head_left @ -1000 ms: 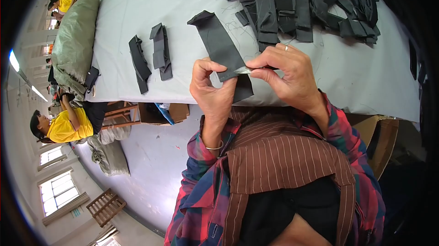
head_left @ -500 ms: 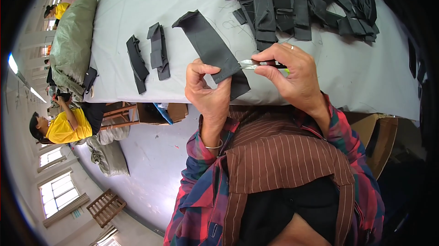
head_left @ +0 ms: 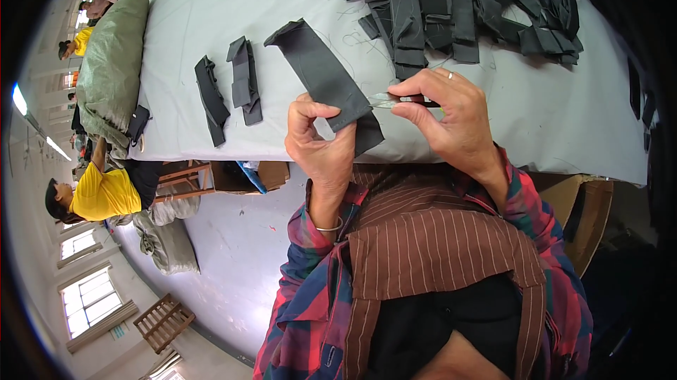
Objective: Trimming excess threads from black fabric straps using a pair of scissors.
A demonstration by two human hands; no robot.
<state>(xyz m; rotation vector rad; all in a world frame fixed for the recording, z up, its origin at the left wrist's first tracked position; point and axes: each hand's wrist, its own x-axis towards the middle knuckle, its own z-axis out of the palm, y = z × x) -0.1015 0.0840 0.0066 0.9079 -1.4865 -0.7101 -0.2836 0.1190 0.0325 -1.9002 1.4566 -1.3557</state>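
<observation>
My left hand [head_left: 319,141] pinches a dark grey fabric strip [head_left: 317,69] near its lower end, thumb on top. The strip slants up and left to a folded far end, and a flap of it hangs below my fingers. In my right hand [head_left: 451,113] are small thread snips [head_left: 383,100], held between thumb and forefinger. Their metal tips touch the strip's right edge or lie just beside it; I cannot tell which. Two folded dark grey pieces, one narrow [head_left: 211,100] and one wider [head_left: 245,82], lie on the table left of the strip.
A pile of dark grey fabric pieces [head_left: 437,9] with loose threads lies at the far right of the white-covered table [head_left: 180,20]. A large stuffed sack [head_left: 116,55] rests at the left edge. A co-worker in a yellow shirt [head_left: 106,195] is beyond. A cardboard box [head_left: 591,221] stands below right.
My hands, the strip and the snips have barely shifted. At the left, the co-worker in yellow has turned and reached toward the sack, and another person has come into view behind.
</observation>
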